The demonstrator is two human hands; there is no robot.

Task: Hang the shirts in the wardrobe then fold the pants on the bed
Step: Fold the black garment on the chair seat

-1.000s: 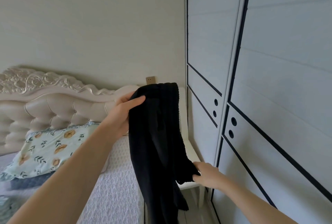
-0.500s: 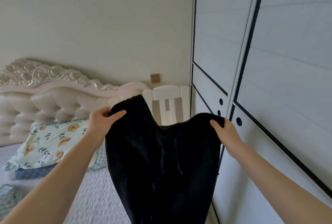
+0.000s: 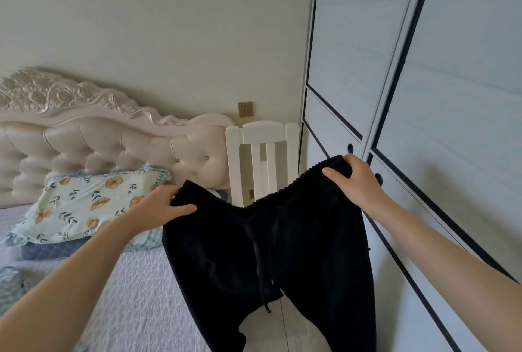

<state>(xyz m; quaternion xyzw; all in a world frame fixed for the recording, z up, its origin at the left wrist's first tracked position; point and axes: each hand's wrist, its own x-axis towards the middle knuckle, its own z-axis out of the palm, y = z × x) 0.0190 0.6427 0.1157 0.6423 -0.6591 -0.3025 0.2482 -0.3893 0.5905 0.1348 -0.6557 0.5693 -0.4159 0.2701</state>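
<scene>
A pair of black pants (image 3: 268,250) hangs spread open in the air in front of me, waistband up, both legs dropping out of the bottom of the view. My left hand (image 3: 161,207) grips the left end of the waistband. The right end, held a little higher, is gripped by my right hand (image 3: 353,179). A drawstring dangles down the middle. The bed (image 3: 135,300) with its pale quilted cover lies below and to the left. The white wardrobe (image 3: 423,97) with closed doors stands on the right, close to my right hand.
A floral pillow (image 3: 84,204) rests against the padded cream headboard (image 3: 113,142). A white slatted chair (image 3: 262,153) stands between bed and wardrobe, behind the pants. A wall socket (image 3: 245,109) sits above it. Patterned cloth (image 3: 11,284) lies at the bed's left edge.
One second ago only my left hand held the bunched pants up while the right reached low. The right hand has since taken the other waistband end and the pants are spread wide and lower.
</scene>
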